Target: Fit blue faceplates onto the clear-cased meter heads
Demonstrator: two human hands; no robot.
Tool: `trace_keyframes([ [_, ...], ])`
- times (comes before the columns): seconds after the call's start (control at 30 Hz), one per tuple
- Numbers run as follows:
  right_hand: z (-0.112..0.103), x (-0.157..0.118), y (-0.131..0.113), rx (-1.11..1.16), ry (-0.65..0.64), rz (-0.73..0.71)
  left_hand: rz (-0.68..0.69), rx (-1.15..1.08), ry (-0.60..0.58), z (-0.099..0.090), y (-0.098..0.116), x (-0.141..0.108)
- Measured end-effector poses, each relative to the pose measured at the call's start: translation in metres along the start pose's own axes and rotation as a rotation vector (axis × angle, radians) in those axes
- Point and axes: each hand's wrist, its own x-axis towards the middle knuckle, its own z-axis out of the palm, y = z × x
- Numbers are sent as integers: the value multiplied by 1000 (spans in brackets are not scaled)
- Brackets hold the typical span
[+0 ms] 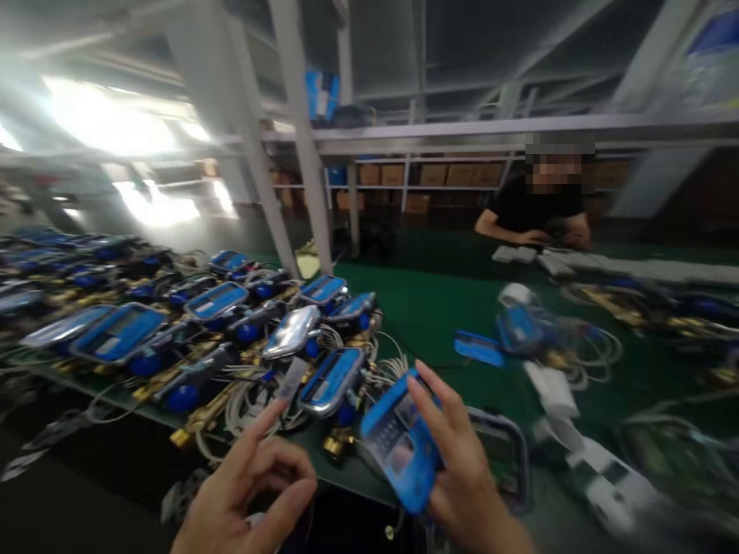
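Right grip (462, 469) wrapped round blue meter cover (398, 442), left grip (248, 492) loosely curled, empty, writing unreadable

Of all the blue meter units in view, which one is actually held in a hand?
The blue unit at bottom centre, gripped by the right hand and lifted off the green table. The others lie in rows on the table, untouched.

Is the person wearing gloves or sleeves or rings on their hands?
No. The left hand and the right hand are both bare: no gloves, no rings visible, no watch or wristband in view. No sleeve shows at either wrist. The picture is blurry, so small marks cannot be told.
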Motion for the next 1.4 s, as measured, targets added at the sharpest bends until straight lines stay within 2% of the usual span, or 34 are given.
trace_keyframes([
  [0.07, -1, -3, -8, -79, -18, 11, -5, -122, -26, 38, 4, 7],
  [0.13, 0, -2, -9, -137, -4, 44, -17, -187, -58, 68, 9, 13],
  [0.23, -7, -3, -7, -189, 23, 108, 25, -231, -72, 88, 12, 23],
  [0.33, -24, -6, -5, -144, -69, 270, 50, -258, -83, 91, 11, 34],
  [0.43, -43, -9, -1, 104, -175, 495, 12, -277, -113, 89, 11, 42],
  [0.5, -51, -12, 3, 256, -153, 630, 10, -293, -141, 89, 10, 47],
  [0.67, -58, -16, 10, 419, -12, 891, 43, -289, -190, 95, 8, 54],
  [0.87, -61, -15, 8, 553, 135, 968, 21, -280, -284, 100, 9, 57],
  [1.0, -62, -17, 6, 620, 148, 1060, 9, -269, -324, 104, 8, 59],
  [1.07, -62, -20, 7, 601, 170, 1059, 8, -259, -329, 106, 7, 58],
  [1.13, -64, -23, 9, 494, 271, 988, -6, -259, -326, 106, 7, 58],
  [1.2, -70, -24, 13, 340, 445, 896, -53, -281, -334, 105, 7, 57],
  [1.27, -77, -23, 17, 293, 585, 858, -131, -327, -403, 102, 8, 57],
  [1.3, -81, -21, 19, 327, 615, 866, -163, -347, -462, 101, 7, 57],
  [1.4, -84, -17, 19, 484, 597, 906, -198, -388, -620, 99, 6, 57],
])
